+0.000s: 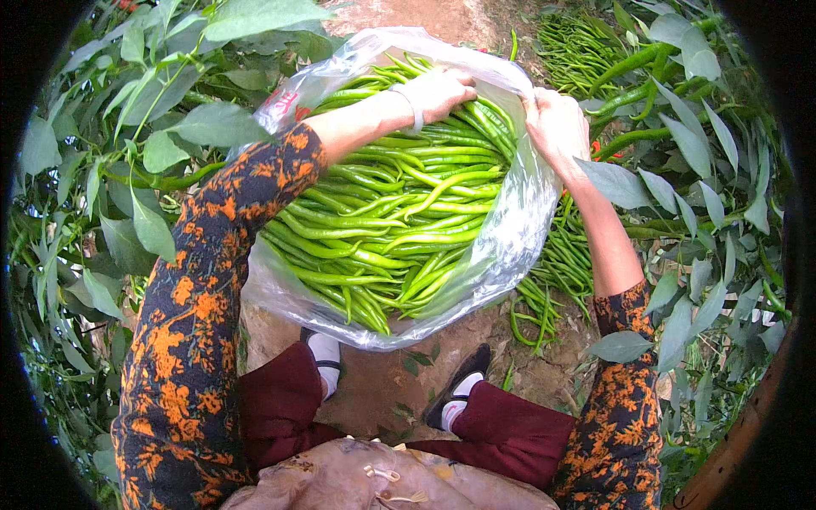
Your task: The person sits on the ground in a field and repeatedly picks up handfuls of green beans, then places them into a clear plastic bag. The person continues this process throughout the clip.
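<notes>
A clear plastic bag (510, 229) stands wide-mouthed before me, filled with long green chili peppers (414, 210) lying mostly crosswise. My left hand (440, 95) reaches into the far part of the bag and rests on the peppers, palm down. Its fingertips are partly hidden, so whether they grip any pepper is unclear. At the bag's far right rim, my right hand (554, 124) pinches the gathered plastic edge. Red printing shows on the bag's left side.
Loose green peppers lie in heaps on the soil, one at the far right (577, 54) and another right of the bag (564, 255). Leafy pepper plants crowd the left (146, 121) and right (695, 140) sides. My feet stand on the bare dirt path (382, 395).
</notes>
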`<state>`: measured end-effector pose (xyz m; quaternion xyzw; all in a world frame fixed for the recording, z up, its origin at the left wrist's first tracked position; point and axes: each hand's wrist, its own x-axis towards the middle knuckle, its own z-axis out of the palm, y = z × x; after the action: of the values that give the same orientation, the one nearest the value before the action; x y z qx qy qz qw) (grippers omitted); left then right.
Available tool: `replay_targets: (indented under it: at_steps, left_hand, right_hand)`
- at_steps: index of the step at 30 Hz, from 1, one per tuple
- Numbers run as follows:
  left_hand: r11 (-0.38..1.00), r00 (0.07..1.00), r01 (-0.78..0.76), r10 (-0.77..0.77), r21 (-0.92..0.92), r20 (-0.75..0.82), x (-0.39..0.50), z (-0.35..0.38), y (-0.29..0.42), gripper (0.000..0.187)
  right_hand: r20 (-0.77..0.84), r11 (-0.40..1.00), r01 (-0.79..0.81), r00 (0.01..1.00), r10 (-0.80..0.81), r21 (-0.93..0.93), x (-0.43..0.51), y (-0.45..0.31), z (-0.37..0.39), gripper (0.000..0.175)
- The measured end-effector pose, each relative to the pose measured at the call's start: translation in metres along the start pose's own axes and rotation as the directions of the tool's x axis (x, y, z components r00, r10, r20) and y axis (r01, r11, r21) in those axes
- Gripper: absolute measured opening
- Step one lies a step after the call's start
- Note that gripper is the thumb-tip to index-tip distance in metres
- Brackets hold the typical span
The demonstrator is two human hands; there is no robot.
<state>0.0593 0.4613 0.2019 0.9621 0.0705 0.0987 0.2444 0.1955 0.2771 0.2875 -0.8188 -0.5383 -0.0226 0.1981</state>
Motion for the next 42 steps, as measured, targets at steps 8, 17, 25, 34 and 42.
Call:
replay_targets:
  at_steps: [8, 17, 25, 34, 42]
  left_hand:
    - [0.972, 0.94, 0.034, -0.11, -0.231, -0.324, 0.023, 0.024, -0.012, 0.02]
    - [0.916, 0.982, -0.014, 0.088, 0.402, -0.165, 0.002, 0.026, 0.021, 0.04]
    - [0.824, 0.98, 0.176, -0.098, 0.538, -0.171, 0.018, 0.07, 0.032, 0.063]
    - [0.836, 0.965, 0.255, -0.255, 0.486, -0.066, -0.006, 0.009, 0.095, 0.04]
    - [0.817, 0.851, 0.52, -0.471, 0.25, -0.231, -0.06, -0.058, 0.189, 0.026]
  right_hand:
    - [-0.012, 0.995, 0.004, 1.0, -0.005, -0.1, 0.002, -0.001, 0.005, 0.035]
    - [-0.07, 0.992, 0.107, 0.991, -0.111, -0.067, 0.002, 0.006, 0.002, 0.036]
    - [0.097, 0.955, 0.275, 0.959, -0.265, -0.108, 0.017, 0.004, 0.032, 0.035]
    - [-0.169, 0.85, 0.528, 0.837, -0.521, -0.006, -0.068, 0.013, -0.001, 0.019]
    - [0.167, 0.912, 0.404, 0.897, -0.41, 0.07, -0.303, 0.154, 0.083, 0.023]
